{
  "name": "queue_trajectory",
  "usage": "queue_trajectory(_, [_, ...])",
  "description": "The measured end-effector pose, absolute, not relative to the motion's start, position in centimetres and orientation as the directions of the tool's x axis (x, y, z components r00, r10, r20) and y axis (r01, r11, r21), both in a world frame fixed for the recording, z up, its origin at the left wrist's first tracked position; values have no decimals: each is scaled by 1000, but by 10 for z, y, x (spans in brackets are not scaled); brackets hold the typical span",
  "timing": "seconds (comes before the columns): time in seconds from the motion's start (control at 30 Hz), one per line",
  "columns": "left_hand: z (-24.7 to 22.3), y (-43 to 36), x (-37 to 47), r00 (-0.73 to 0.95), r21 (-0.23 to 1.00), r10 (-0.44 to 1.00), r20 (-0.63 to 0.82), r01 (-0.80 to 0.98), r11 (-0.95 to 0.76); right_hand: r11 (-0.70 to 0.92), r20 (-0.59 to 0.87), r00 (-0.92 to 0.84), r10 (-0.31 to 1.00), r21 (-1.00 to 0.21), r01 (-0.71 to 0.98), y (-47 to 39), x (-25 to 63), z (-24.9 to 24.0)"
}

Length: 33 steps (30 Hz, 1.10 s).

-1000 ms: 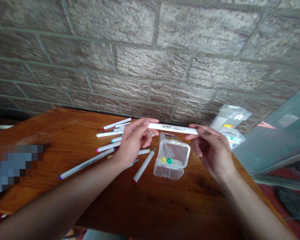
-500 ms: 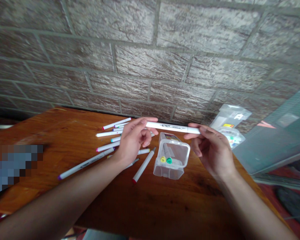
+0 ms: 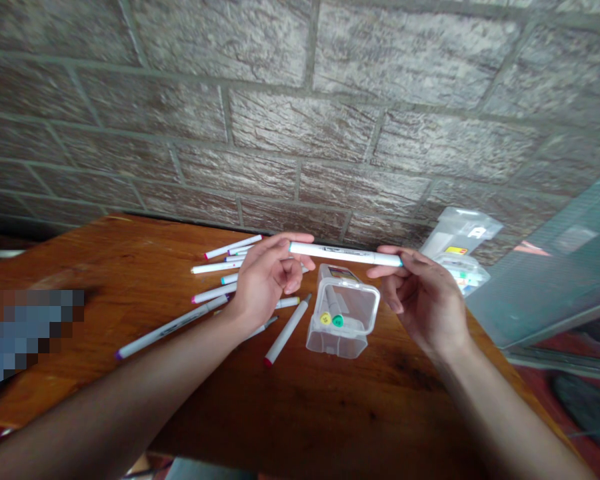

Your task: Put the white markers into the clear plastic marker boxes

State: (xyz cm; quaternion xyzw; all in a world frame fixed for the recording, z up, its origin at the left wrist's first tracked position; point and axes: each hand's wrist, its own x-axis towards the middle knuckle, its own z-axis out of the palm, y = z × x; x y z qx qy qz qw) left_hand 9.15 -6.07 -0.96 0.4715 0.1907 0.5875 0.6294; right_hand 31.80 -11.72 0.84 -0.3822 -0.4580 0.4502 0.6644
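A white marker [image 3: 340, 253] with light-blue ends and dark print on its barrel is held level above the table, between both hands. The thumb and fingers of my left hand [image 3: 267, 277] pinch its left end. At the other end, my right hand [image 3: 427, 290] grips it the same way. Below the marker stands a clear plastic box [image 3: 337, 343] with its lid up; a yellow-ended marker [image 3: 325, 319] and a green-ended marker [image 3: 337, 321] lie inside. Several white markers are scattered under and beside my left hand, among them a red-ended marker [image 3: 286, 333] near the box.
A purple-ended marker [image 3: 170, 328] lies to the left on the wooden table [image 3: 310, 413]. Another clear plastic case [image 3: 463, 233] with a yellow label stands at the back right. A stone-block wall [image 3: 300, 127] rises directly behind the table. A blurred-out patch covers the far left.
The held marker's light-blue ends now show at both fingertips, where they were covered before. Both hands stay in nearly the same place, and the box and loose markers have not moved.
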Motion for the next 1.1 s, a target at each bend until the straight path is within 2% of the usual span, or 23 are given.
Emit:
queue_trajectory(0.27, [-11,-60,95,219,843,925,312,-513,-163,310,266,206,942,-923,-229,-116,316,7])
queue_trajectory(0.53, [-19,-57,96,211,873,896,392,-392,-290,391,365,224,904,-917,-84,-115,317,-1])
queue_trajectory(1.1, [-13,-66,96,248,895,880,406,-301,-329,442,434,262,862,-897,29,-115,318,-5])
